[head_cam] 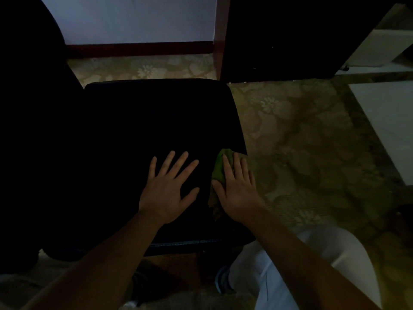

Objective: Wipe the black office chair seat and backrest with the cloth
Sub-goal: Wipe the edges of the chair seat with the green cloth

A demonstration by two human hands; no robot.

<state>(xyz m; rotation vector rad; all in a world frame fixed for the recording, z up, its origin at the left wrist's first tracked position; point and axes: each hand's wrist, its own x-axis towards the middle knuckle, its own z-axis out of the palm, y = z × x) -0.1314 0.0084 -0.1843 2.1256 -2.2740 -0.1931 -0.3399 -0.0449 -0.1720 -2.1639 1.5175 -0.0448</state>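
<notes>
The black office chair seat (145,121) fills the middle of the dim view, and its backrest (29,90) rises as a dark mass on the left. My left hand (167,189) lies flat on the seat with its fingers spread and holds nothing. My right hand (237,186) presses a crumpled green cloth (219,168) onto the seat's right edge with straight fingers. Part of the cloth is hidden under that hand.
Patterned beige carpet (301,135) surrounds the chair. A dark wooden frame post (221,41) and dark furniture (290,36) stand behind the seat. White furniture (388,121) is at the right. My knee in light trousers (312,265) is at the lower right.
</notes>
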